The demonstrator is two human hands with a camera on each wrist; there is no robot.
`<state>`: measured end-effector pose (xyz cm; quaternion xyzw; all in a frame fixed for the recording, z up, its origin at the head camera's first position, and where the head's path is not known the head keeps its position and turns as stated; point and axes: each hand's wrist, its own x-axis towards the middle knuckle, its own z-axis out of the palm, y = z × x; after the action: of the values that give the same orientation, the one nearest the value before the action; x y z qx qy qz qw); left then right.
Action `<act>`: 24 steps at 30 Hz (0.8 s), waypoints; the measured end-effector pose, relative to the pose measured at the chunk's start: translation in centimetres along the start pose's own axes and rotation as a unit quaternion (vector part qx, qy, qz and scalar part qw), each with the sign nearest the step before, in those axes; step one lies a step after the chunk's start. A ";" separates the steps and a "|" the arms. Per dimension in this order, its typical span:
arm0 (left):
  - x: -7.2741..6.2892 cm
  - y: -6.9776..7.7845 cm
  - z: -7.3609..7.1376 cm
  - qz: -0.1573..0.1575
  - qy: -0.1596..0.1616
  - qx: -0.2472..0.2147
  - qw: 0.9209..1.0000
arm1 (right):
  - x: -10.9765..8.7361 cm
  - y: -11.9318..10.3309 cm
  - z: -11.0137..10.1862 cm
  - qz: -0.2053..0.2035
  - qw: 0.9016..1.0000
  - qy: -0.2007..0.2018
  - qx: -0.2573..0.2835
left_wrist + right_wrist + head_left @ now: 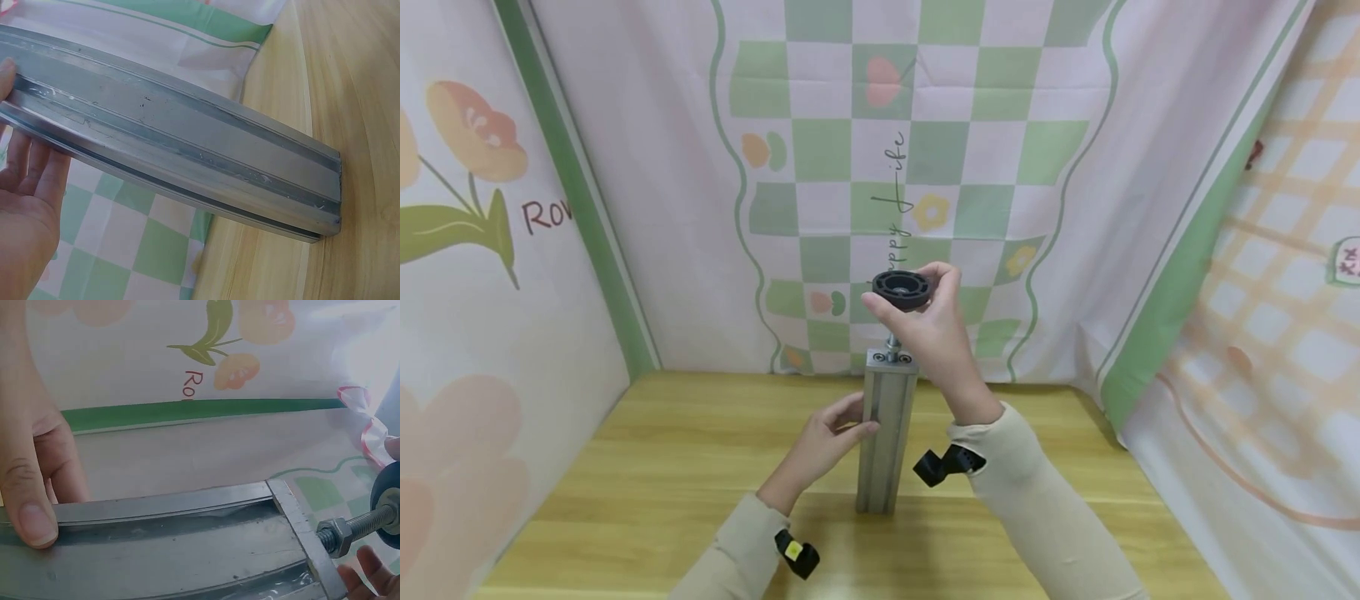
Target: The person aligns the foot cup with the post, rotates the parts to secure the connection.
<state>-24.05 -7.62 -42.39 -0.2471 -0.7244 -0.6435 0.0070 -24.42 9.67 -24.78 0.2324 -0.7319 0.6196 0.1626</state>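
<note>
An aluminium profile [880, 450] stands upright on the table, with a screwed plate [892, 360] on its top end. My left hand [822, 446] grips it from the left side, thumb in front, as the left wrist view also shows. Above the plate, my right hand [942, 342] holds a black round levelling foot [901, 287] by its rim, between thumb and fingers. The foot's flat side faces up. In the right wrist view, its threaded rod [369, 523] enters the profile's end plate, and a hex nut [335, 537] sits on the rod near the plate.
The wood-grain table [715, 442] extends around the profile's base. Behind it hangs a green-and-white checked cloth [880, 150]. Patterned cloths also close off the left side and the right side [1285, 333]. Each wrist carries a black camera mount [947, 464].
</note>
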 end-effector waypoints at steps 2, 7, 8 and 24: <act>0.0 0.0 0.0 0.000 -0.001 0.001 1.000 | 0.0 0.1 0.0 -0.012 1.000 -0.002 -0.004; 0.0 -0.1 -0.1 -0.003 -0.003 0.002 1.000 | -0.1 1.0 -0.4 -0.035 0.999 -0.026 0.005; 0.0 -0.1 -0.1 -0.002 -0.002 0.002 1.000 | -0.1 1.3 -0.5 -0.037 0.999 -0.036 0.018; 0.1 -0.3 0.1 -0.005 0.008 0.004 1.000 | 1.6 3.2 -2.0 -0.033 0.949 -0.194 0.247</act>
<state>-24.17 -7.55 -42.63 -0.2384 -0.7279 -0.6428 0.0110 -27.59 11.79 -26.19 0.4047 -0.5653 0.7184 -0.0251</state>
